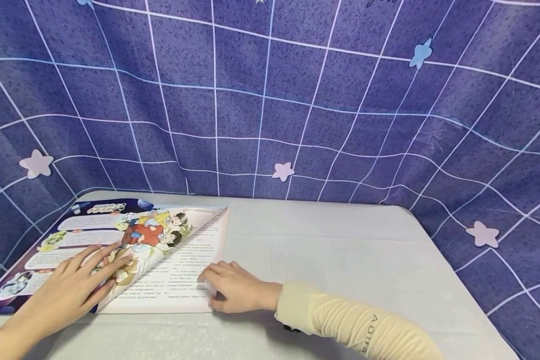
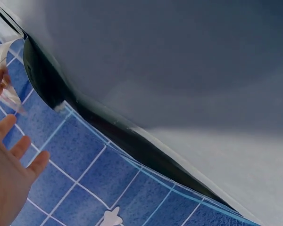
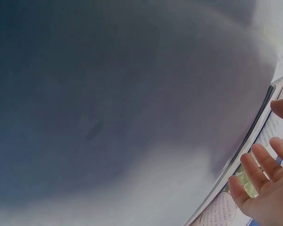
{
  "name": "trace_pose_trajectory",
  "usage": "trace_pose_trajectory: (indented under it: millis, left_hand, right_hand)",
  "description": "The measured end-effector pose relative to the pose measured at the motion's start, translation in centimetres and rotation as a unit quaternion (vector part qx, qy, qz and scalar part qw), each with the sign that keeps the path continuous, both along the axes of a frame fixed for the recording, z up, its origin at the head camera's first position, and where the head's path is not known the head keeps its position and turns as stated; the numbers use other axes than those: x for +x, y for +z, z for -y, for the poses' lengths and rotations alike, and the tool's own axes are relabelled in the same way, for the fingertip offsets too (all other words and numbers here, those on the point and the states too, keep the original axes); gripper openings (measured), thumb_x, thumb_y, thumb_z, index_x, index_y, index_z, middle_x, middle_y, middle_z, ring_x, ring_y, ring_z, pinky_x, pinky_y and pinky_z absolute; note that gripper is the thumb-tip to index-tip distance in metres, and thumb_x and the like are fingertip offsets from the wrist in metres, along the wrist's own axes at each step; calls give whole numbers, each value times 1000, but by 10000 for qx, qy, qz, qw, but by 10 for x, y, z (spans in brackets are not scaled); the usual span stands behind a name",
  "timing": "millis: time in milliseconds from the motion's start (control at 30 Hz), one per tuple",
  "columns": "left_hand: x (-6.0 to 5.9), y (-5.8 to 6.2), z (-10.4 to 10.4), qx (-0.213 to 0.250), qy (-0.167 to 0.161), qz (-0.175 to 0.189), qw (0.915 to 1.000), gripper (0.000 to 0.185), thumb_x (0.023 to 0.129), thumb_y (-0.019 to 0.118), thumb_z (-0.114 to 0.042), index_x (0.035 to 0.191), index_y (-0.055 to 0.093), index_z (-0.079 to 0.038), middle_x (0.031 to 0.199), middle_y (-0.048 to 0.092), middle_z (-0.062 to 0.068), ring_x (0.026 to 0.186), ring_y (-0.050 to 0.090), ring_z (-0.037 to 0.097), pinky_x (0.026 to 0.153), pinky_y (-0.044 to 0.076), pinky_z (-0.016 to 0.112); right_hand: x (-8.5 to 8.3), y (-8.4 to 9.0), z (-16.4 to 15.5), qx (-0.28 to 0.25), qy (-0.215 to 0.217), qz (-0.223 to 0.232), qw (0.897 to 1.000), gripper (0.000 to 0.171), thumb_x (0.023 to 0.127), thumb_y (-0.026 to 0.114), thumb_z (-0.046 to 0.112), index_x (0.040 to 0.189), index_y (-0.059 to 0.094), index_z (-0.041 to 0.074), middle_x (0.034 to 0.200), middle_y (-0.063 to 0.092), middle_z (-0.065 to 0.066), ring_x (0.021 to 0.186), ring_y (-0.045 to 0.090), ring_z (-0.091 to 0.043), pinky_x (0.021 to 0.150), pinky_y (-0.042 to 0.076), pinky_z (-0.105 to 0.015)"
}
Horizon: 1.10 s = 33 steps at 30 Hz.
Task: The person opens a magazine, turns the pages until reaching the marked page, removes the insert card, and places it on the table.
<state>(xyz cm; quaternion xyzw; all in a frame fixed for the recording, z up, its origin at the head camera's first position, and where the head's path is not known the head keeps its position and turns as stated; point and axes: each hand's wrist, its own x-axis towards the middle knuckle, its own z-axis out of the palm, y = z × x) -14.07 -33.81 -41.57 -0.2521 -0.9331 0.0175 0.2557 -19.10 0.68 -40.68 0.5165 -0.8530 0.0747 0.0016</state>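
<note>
Purple grid-patterned cloth [image 1: 297,100] with pale stars hangs behind the grey table [image 1: 342,250] I see. 1 open picture book [image 1: 117,250] lies at the near left. My left hand [image 1: 67,292] presses flat, fingers spread, on a curling colour page. My right hand [image 1: 236,290] rests on the text page's near right corner, fingers relaxed.

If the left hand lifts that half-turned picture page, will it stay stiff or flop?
Probably floppy: the page already bows in a curve under the left hand. Likely light and thin. Its sheen suggests it may slide under flat fingers.
</note>
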Motion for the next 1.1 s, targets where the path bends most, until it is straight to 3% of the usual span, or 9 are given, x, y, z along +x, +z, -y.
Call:
trace_pose_trajectory:
  millis: [100,233,333,600,767,900,1100]
  left_hand:
    - [1,-2,0,55,82,99,9999,47,93,43,-47,136,42,-29,143,37,5,124,33,37,87,32,53]
    - [3,-4,-2,166,279,252,9992,60,81,61,-45,136,42,-31,146,33,1,129,30,35,89,30,53]
    - [2,-4,-3,188,304,210,9991,65,76,64,-49,135,43,-31,146,34,1,126,33,35,89,30,53]
    - [-1,-3,-1,209,131,-8,9997,68,74,61,-57,133,46,-26,140,40,8,117,39,38,87,31,53]
    - [-2,-1,-1,232,38,-195,9995,68,80,49,-65,132,47,-22,131,46,14,113,42,38,85,33,52]
    - [-2,1,-2,213,1,-251,9995,69,82,42,-68,133,46,-21,135,43,12,114,42,38,83,35,53]
    - [-2,2,-3,198,42,-150,9997,63,84,42,-65,133,47,-26,144,36,8,115,40,37,82,34,53]
  right_hand:
    - [1,0,1,84,-4,-68,9999,45,84,61,36,123,46,20,120,52,7,107,48,-6,87,39,-20]
    - [1,-2,2,185,-10,-270,9995,44,84,60,40,122,48,20,118,53,8,106,48,-6,87,40,-21]
    - [1,-2,3,248,-4,-446,9987,42,84,59,44,118,51,21,114,54,10,103,48,-4,83,39,-19]
    - [1,-4,5,284,-41,-540,9981,43,83,57,54,112,56,22,114,54,11,101,47,-3,78,37,-16]
    - [1,-4,5,281,-73,-550,9981,45,80,57,58,110,57,23,115,53,11,102,47,-4,80,40,-19]
    - [1,-4,5,290,-86,-448,9985,46,79,57,60,108,57,23,115,53,11,102,47,-4,83,41,-21]
    - [1,-4,5,345,-104,-372,9987,47,79,57,60,108,58,24,116,52,12,101,46,-4,82,39,-20]
